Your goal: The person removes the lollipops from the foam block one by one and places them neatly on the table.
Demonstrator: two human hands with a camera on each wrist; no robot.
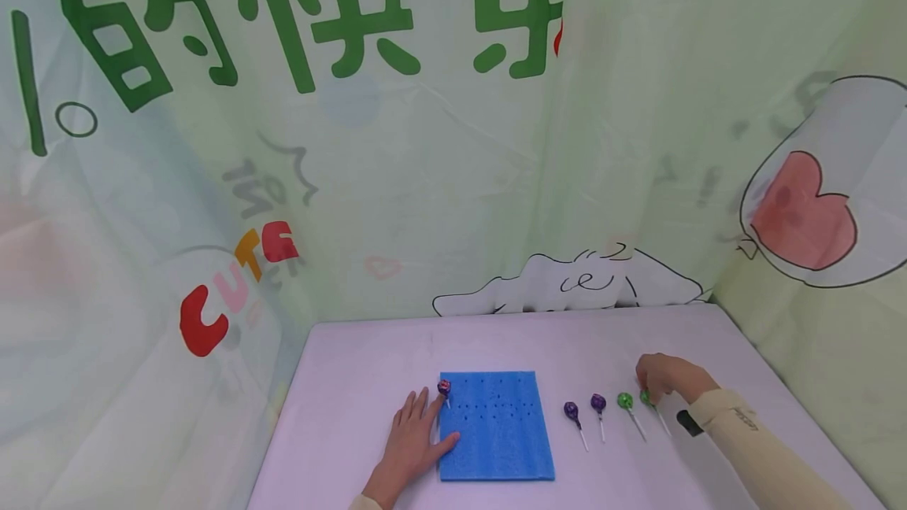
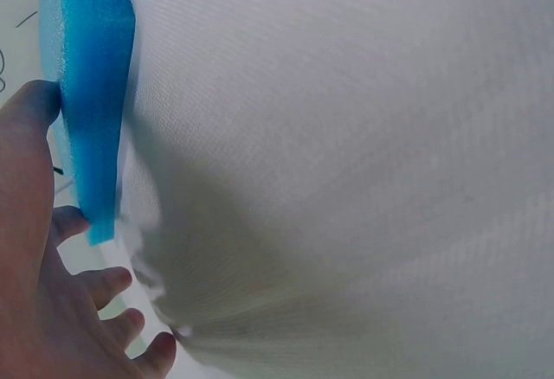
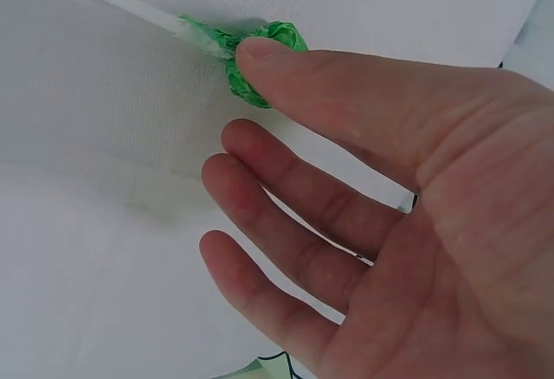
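My left hand (image 1: 411, 435) lies at the left edge of the blue foam board (image 1: 496, 451), fingers spread, thumb over the board's edge. Beside its index fingertip, a dark lollipop with red on its wrapper (image 1: 444, 388) stands at the board's upper left corner. In the left wrist view, thumb and a finger touch the blue foam (image 2: 95, 76). Over on the right, my right hand (image 1: 669, 376) pinches a green lollipop (image 3: 260, 67) by its wrapped head. The thumb covers part of that head, the index finger is hidden behind it, and the white stick (image 3: 121, 3) points away from the palm.
Left of the right hand lie another green lollipop (image 1: 625, 400) and two purple lollipops (image 1: 571, 411), sticks toward me. Rows of small holes cross the board's upper half. A black object (image 1: 689, 423) shows by the right wrist. Printed curtains (image 1: 439, 203) surround the white table (image 1: 368, 352).
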